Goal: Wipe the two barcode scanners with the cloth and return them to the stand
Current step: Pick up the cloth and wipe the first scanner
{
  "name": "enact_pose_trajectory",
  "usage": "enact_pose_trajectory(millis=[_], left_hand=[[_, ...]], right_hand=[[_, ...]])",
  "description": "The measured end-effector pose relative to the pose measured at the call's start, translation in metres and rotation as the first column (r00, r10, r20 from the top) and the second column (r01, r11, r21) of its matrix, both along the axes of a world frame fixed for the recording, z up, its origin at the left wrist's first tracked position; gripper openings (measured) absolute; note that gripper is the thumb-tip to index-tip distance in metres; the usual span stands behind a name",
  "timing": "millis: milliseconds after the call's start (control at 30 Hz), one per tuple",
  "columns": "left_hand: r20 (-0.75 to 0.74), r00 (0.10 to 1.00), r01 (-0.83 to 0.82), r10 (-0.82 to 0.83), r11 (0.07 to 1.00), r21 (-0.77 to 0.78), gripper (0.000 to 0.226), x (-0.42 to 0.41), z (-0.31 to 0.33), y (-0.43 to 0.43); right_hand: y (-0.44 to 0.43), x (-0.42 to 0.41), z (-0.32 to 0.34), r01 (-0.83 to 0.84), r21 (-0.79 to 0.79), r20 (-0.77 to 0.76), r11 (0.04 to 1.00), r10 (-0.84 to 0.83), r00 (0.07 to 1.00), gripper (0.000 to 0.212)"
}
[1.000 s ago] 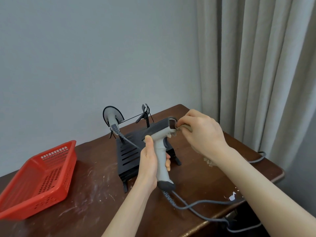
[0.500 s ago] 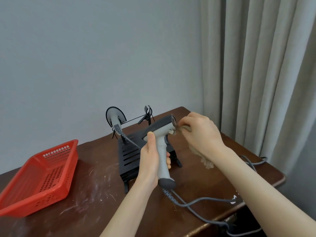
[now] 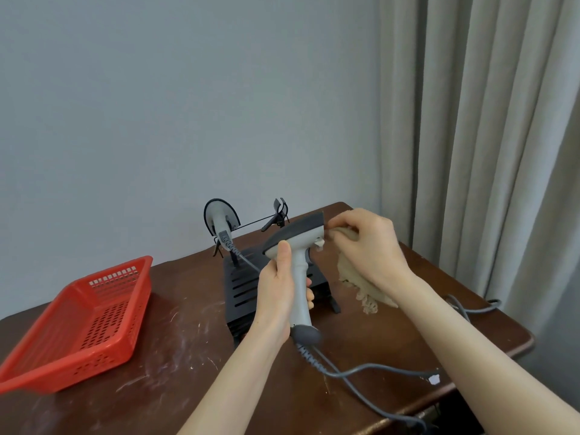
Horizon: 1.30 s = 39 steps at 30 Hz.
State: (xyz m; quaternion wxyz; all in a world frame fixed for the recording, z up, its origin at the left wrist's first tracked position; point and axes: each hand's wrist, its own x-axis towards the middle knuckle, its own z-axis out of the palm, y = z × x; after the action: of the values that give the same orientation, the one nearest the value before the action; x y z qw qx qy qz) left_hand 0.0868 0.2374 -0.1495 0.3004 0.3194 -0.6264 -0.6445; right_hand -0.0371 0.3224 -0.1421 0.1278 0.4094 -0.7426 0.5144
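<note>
1. At far left we see a red perforated basket (image 3: 81,321), resting on the dark wooden table (image 3: 175,381) and well apart from the other items.
2. Right of it stands the black slotted stand (image 3: 243,285). One barcode scanner (image 3: 221,219) hangs on the stand's left post, head up, its coiled cable running down toward the stand's base. The right-hand cradle (image 3: 279,211) of the stand carries nothing.
3. Our left hand (image 3: 277,293) wraps its fingers closed around the grey grip of the second scanner (image 3: 298,249), with the thumb lying up along the back of the grip. We hold this scanner upright in the air in front of the stand, its dark-topped head pointing right.
4. From the base of the held scanner a grey cable (image 3: 354,372) curls down across the table and off its front edge at right.
5. Our right hand (image 3: 368,243) pinches a beige cloth (image 3: 361,281) between closed fingers and presses it against the front face of the held scanner's head; the rest of the cloth hangs below the wrist, above the table.
6. At far right hang pale curtains (image 3: 489,136); behind everything is a plain grey wall (image 3: 188,105).
</note>
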Motion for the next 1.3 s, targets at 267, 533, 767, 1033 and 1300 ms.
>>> enact_pose_trajectory(millis=[267, 533, 767, 1033, 1300], left_hand=[[0.003, 1.0, -0.026, 0.026, 1.0, -0.017, 0.056, -0.003, 0.002, -0.005], [0.004, 1.0, 0.006, -0.005, 0.995, -0.102, 0.035, -0.003, 0.013, -0.011], [0.08, 0.994, 0.084, -0.074, 0.987, -0.138, 0.011, -0.008, 0.014, -0.015], [0.077, 0.993, 0.097, -0.085, 0.981, -0.168, 0.018, -0.008, 0.005, -0.004], [-0.086, 0.994, 0.083, -0.067, 0.976, 0.199, 0.015, 0.004, 0.011, -0.012]], right_hand=[[-0.004, 0.002, 0.004, -0.023, -0.05, 0.044, 0.998, 0.025, 0.999, 0.014], [-0.013, -0.024, 0.004, 0.036, -0.017, 0.3, 0.999, -0.029, 0.953, 0.011], [-0.016, 0.0, 0.032, 0.001, -0.332, 0.221, 0.943, 0.077, 0.972, 0.004], [-0.025, -0.006, 0.004, 0.088, -0.032, -0.03, 0.996, -0.089, 0.996, 0.015], [-0.012, -0.043, -0.038, 0.106, 0.194, 0.307, 0.975, -0.163, 0.938, 0.016]])
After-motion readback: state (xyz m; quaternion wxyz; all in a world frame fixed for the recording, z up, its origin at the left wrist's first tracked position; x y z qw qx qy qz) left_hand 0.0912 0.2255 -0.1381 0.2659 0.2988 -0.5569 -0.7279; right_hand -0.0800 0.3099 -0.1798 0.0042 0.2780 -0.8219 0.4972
